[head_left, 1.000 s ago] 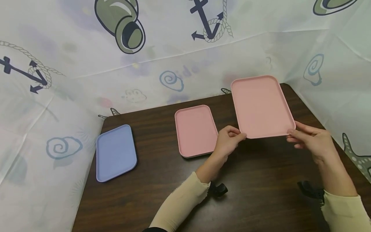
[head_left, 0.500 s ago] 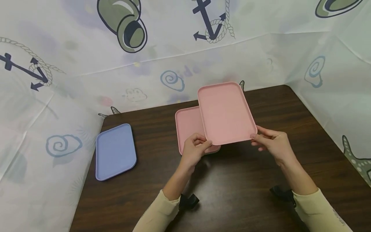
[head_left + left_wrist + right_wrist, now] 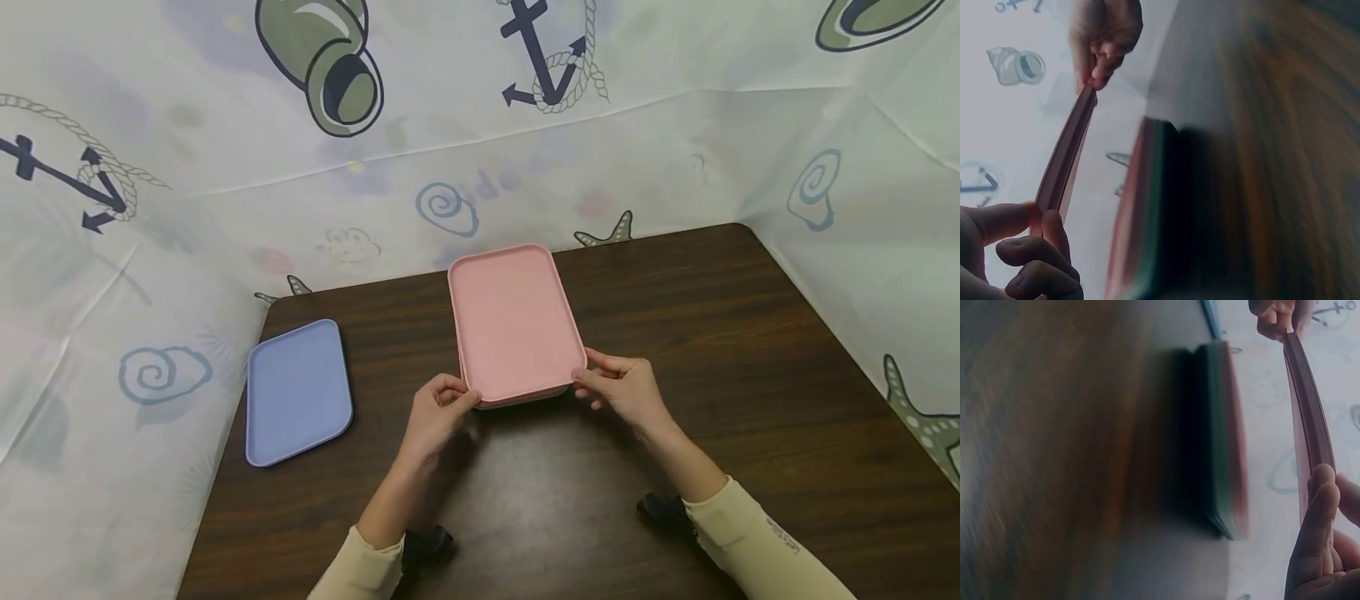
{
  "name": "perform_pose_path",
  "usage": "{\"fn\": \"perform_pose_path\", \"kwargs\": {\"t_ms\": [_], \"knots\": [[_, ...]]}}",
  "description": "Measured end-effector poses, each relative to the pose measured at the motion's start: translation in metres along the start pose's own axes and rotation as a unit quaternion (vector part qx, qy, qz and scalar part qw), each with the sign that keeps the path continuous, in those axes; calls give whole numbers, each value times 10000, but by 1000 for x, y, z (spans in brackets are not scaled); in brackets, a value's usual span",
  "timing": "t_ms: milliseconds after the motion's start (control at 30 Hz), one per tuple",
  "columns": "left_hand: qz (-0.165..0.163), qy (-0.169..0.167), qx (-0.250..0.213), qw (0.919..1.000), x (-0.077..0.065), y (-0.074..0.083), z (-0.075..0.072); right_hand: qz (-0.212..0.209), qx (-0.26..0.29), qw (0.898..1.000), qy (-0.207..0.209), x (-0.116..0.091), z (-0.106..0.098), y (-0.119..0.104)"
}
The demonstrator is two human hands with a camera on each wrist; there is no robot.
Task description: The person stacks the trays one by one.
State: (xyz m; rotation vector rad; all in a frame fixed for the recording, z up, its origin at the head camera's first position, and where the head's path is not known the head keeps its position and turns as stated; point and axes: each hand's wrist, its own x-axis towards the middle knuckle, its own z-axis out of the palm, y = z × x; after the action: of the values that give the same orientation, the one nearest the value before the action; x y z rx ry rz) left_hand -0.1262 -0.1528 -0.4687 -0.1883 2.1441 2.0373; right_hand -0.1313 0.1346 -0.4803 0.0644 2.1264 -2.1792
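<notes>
A pink tray (image 3: 517,325) is held by its near corners, one in each hand. My left hand (image 3: 435,414) pinches the near left corner between thumb and fingers. At the near right corner, my right hand (image 3: 624,388) does the same. Below it, another pink tray (image 3: 1125,231) lies on a green tray (image 3: 1150,219) on the table. Both wrist views show a gap between the held tray and this stack. From the head view the stack is mostly hidden, with just a thin front edge showing. Whether the green layer is one tray or more, I cannot tell.
A blue tray (image 3: 300,392) lies flat near the left edge of the dark wooden table (image 3: 750,350). Patterned white cloth (image 3: 465,133) hangs behind the table and along its sides. Black wrist cameras show under both forearms.
Both hands have carried the pink tray leftward from the right side and lowered it, so it now covers the stack in the head view. The blue tray stays put.
</notes>
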Motion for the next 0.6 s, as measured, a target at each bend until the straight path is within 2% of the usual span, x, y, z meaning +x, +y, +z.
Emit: {"fn": "perform_pose_path", "kwargs": {"t_ms": [267, 600], "knots": [[-177, 95, 304, 9993, 11, -17, -15, 95, -66, 9999, 40, 5, 17, 17], [-278, 88, 495, 9983, 21, -29, -19, 347, -186, 9992, 86, 13, 18, 24]]}}
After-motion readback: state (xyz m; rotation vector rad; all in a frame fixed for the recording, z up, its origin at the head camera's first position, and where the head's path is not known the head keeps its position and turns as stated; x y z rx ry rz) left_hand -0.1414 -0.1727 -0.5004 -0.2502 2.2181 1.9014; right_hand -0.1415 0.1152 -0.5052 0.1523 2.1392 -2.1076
